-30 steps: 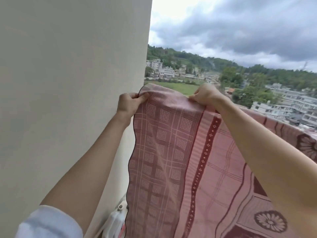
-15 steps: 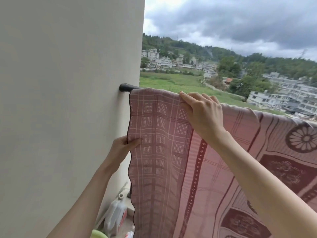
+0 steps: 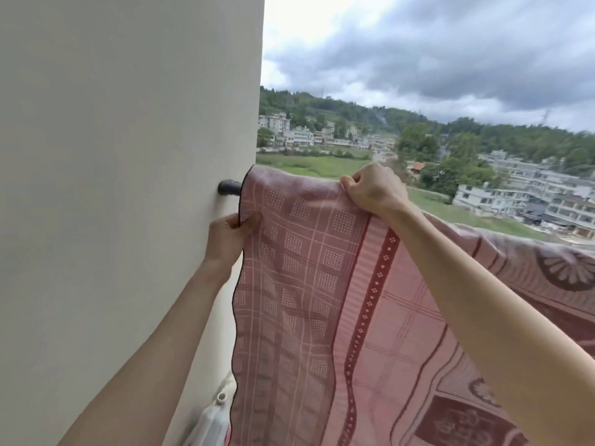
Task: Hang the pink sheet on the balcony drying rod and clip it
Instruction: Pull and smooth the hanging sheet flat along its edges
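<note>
Leftmost, a plain cream plaster wall [image 3: 128, 188] fills the view, and a short black metal drying rod [image 3: 229, 187] juts out of it near its outer corner. Just below that rod end, the left hand [image 3: 227, 238] pinches the dark-hemmed side edge of the pink checked sheet with dark red bands and flower medallions [image 3: 322, 300], thumb in front of the cloth and the curled fingers [image 3: 222, 225] behind it. The sheet is draped over the rod and hangs down toward the camera (the rod itself is hidden under the fabric past its first stub). At the foot of the wall, beside the sheet's lower edge, stands a white plastic jug with a small cap [image 3: 212, 420]. Further right, the right hand [image 3: 375, 191] grips the sheet's top fold in a closed fist. Beyond it the sheet runs on along the rod to the right edge of the view.
</note>
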Demonstrator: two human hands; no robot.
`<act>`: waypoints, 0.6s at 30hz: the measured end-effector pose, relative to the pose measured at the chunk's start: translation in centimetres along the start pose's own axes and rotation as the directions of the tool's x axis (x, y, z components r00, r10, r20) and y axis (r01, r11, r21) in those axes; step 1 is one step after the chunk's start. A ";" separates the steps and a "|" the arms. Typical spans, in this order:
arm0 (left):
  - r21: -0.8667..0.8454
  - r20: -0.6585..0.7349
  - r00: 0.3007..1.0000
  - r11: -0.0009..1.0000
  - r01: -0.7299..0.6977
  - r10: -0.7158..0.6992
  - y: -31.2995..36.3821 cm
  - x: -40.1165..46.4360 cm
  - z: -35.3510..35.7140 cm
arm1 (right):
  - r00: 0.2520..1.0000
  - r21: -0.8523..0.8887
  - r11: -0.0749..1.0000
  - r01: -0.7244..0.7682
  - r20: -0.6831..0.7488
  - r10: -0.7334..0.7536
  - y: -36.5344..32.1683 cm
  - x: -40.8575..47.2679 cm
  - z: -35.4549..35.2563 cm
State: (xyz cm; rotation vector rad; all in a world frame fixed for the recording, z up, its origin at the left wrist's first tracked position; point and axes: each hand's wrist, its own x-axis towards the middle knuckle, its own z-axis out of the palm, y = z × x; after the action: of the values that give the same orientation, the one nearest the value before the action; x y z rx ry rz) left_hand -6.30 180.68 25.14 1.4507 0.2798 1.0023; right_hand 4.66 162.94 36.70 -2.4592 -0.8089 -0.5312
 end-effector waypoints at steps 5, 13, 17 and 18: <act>0.025 -0.001 0.988 0.987 0.157 -0.157 -6.0 -3.4 -1.2 | 0.934 -0.186 0.952 0.245 -0.217 -0.283 0.3 -5.7 3.0; 0.189 0.053 0.957 0.943 0.272 -0.287 -11.0 -10.1 -2.3 | 0.864 -0.207 0.876 0.435 -0.177 -0.471 5.1 -13.9 9.8; 0.262 0.001 0.950 0.917 0.301 -0.312 -13.8 -13.6 -2.1 | 0.922 -0.223 0.895 0.387 0.060 -0.384 9.8 -18.8 15.0; 0.287 -0.010 0.943 0.903 0.320 -0.331 -14.8 -14.6 -1.9 | 0.931 -0.220 0.905 0.364 0.095 -0.352 11.3 -20.0 16.5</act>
State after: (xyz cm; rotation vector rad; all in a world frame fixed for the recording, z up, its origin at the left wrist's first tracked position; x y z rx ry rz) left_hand -10.40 174.45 5.63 1.6149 0.6397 0.6772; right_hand 0.23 155.45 9.80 -2.5540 -1.3025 -0.7321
